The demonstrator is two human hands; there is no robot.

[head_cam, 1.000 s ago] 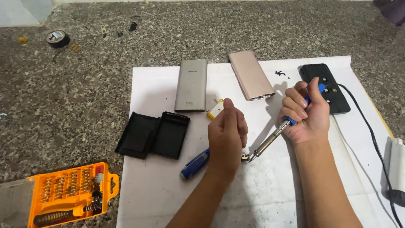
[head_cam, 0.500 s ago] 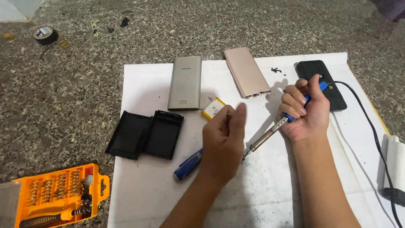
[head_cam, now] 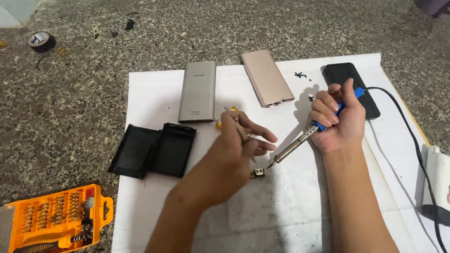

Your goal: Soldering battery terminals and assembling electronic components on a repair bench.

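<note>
My right hand (head_cam: pixel 340 126) grips a soldering iron (head_cam: pixel 300 143) by its blue handle. The metal tip points down-left and ends just above a small metal part (head_cam: pixel 258 173) lying on the white paper sheet (head_cam: pixel 290 211). My left hand (head_cam: pixel 236 145) hovers left of the tip, its fingers partly spread, and pinches a thin rod-like piece (head_cam: pixel 238 127) between thumb and forefinger. A small yellow-wrapped piece (head_cam: pixel 218 124) peeks out behind that hand.
On the paper lie a grey power bank (head_cam: pixel 198 91), a rose-gold power bank (head_cam: pixel 266 77), a black phone (head_cam: pixel 363 96) and an open black case (head_cam: pixel 154 150). An orange screwdriver kit (head_cam: pixel 56 220) sits bottom left. A black cable (head_cam: pixel 412 136) runs to a white device (head_cam: pixel 438 180). A tape roll (head_cam: pixel 41 41) lies far left.
My left hand has lifted off the small part and opened its fingers, leaving the part exposed on the paper. The soldering iron stays in my right hand, tip near the part.
</note>
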